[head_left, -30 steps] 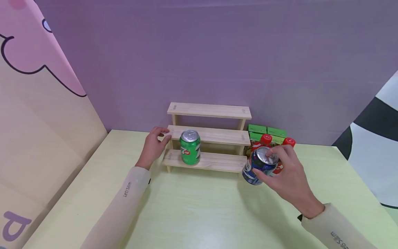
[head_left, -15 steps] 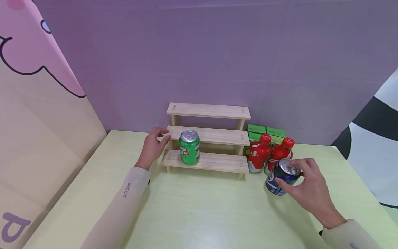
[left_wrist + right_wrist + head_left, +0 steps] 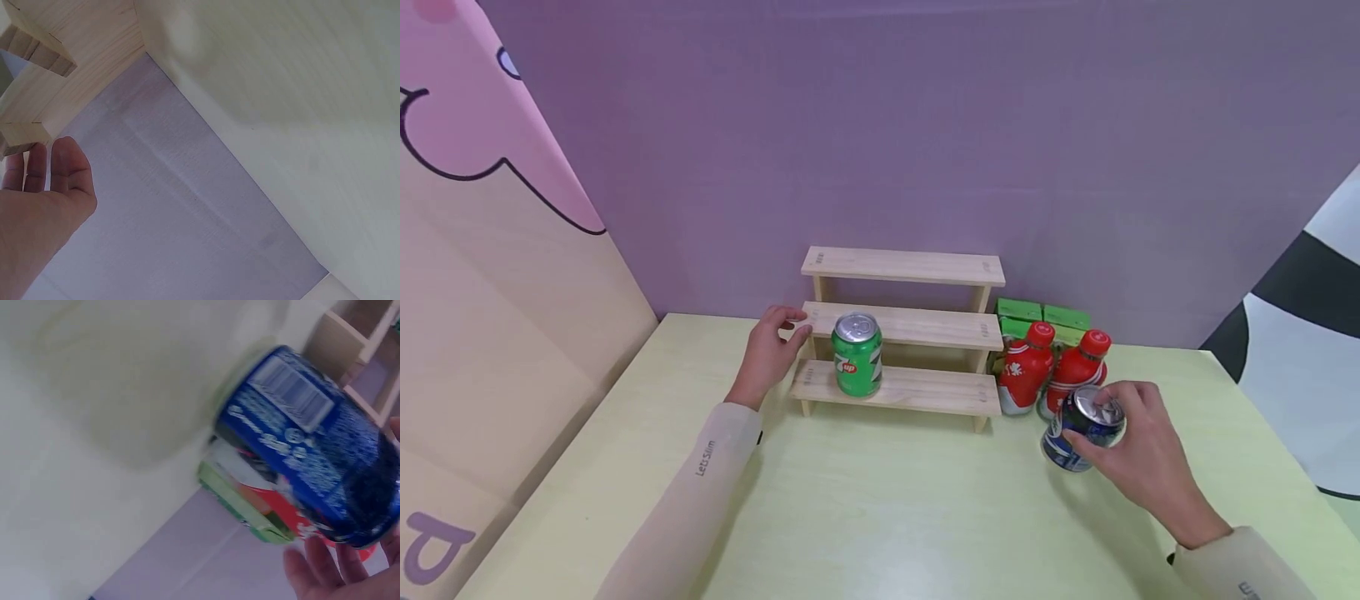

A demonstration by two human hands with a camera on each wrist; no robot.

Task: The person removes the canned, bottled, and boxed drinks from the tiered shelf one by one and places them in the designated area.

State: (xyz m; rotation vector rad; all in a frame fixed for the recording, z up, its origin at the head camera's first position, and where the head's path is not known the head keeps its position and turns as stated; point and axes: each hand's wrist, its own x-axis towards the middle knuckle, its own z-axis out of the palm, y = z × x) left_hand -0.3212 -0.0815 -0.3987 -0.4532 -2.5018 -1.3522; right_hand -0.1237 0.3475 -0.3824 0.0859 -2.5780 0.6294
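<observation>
My right hand (image 3: 1153, 462) holds a blue soda can (image 3: 1078, 437) from above, thumb at its side and fingers at the top rim. The can is slightly tilted, low over the table in front of the red bottles; whether its base touches is unclear. In the right wrist view the blue can (image 3: 306, 444) shows its barcode. My left hand (image 3: 767, 354) touches the left end of the middle step of a wooden three-step shelf (image 3: 925, 387), fingers loosely bent and thumb apart from them. A green 7up can (image 3: 857, 358) stands upright on the lowest step.
Two red-capped bottles, a left one (image 3: 1026, 371) and a right one (image 3: 1078, 367), stand right of the shelf. Behind them are several green boxes (image 3: 1045, 317). A purple backdrop (image 3: 880, 125) rises behind the pale table (image 3: 880, 517).
My right hand has carried the blue can right and toward me, away from the shelf, uncovering the red bottles; it has hardly moved in the last half second. My left hand has stayed put.
</observation>
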